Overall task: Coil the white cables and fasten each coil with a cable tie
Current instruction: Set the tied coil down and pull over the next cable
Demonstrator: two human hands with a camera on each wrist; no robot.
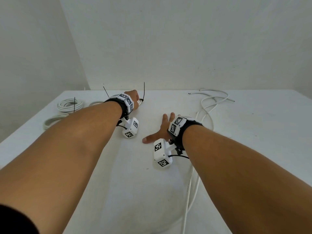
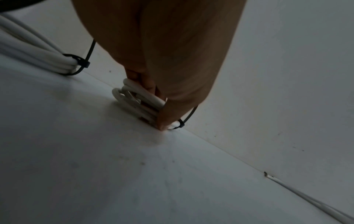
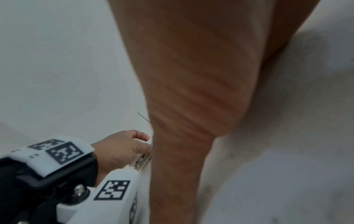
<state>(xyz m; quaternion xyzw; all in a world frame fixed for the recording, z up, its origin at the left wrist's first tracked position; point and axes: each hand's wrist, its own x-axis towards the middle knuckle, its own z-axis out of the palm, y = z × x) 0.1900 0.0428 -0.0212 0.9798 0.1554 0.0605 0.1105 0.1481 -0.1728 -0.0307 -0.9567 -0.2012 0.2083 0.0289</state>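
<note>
White round-sheathed coil (image 2: 134,100) gripped by left hand (image 1: 133,98).

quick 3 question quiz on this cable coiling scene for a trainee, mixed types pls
1. True or false: the right hand grips a cable tie.
2. What does the left hand hold? A) a tied coil B) scissors C) nothing
3. Fill in: the loose uncoiled cable lies on the table's ____ side.

Key: 1 false, its fingers are spread flat on the table. 2 A, with a black cable tie around it. 3 right.
</note>
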